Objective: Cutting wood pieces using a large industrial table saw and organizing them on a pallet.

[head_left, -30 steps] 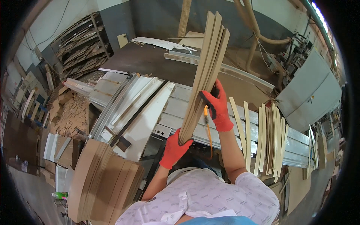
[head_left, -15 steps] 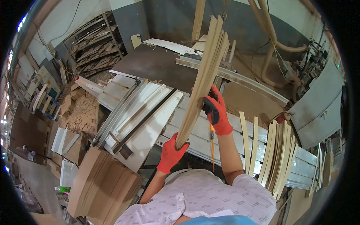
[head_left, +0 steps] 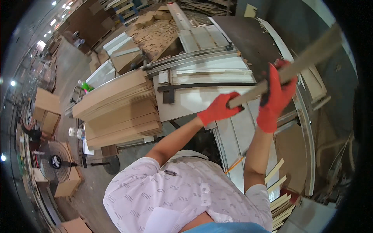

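Gripping a bundle of long, thin pale wooden strips [head_left: 295, 66], both red-gloved hands are closed on it: the left hand [head_left: 218, 109] clamps the lower end, the right hand [head_left: 276, 97] wraps the bundle further up. The strips slant up to the right, held clear above the white metal saw bench [head_left: 202, 97]. Judged light but whippy and loose-stacked; a hold at two spaced points, squeezed tight, should stop slats sliding apart. Against the earlier frame, the bundle has tipped from near-upright to a low slant. Stacked tan boards [head_left: 116, 108] lie left.
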The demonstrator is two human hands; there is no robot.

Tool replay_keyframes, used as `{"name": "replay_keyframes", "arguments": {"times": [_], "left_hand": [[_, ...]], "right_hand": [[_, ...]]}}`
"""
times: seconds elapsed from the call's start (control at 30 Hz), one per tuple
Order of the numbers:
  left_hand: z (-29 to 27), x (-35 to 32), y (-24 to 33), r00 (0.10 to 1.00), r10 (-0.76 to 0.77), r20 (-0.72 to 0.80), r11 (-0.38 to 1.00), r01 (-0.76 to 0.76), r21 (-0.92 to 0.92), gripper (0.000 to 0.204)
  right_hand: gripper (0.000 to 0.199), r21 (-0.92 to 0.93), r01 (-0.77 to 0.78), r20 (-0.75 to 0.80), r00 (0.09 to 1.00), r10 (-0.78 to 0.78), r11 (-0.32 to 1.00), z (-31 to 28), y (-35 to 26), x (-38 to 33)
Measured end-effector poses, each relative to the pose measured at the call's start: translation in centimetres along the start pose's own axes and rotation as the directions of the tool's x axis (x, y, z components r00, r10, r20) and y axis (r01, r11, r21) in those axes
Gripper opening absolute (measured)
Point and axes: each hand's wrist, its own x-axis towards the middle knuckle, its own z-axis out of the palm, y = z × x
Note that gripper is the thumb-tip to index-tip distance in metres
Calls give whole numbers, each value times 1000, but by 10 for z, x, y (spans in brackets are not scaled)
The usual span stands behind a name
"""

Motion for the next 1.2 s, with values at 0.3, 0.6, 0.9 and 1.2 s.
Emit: {"name": "replay_keyframes", "arguments": {"times": [0.3,0.6,0.9,1.2], "left_hand": [[-89,51,-78,984,-50,-173,979,14,-205,41],[-106,37,-140,970,-240,-40,954,228,-197,58],[-205,22,-252,630,-5,-776,-23,776,630,17],[-193,23,-254,689,32,-724,262,693,671,24]], "right_hand": [[27,-87,100,300,951,-70,991,115,107,-1],[31,-56,-93,376,920,107,994,109,201,-13],[34,-40,-254,325,911,253,966,115,181,-19],[34,-6,-268,376,892,251,963,106,171,-23]]}}
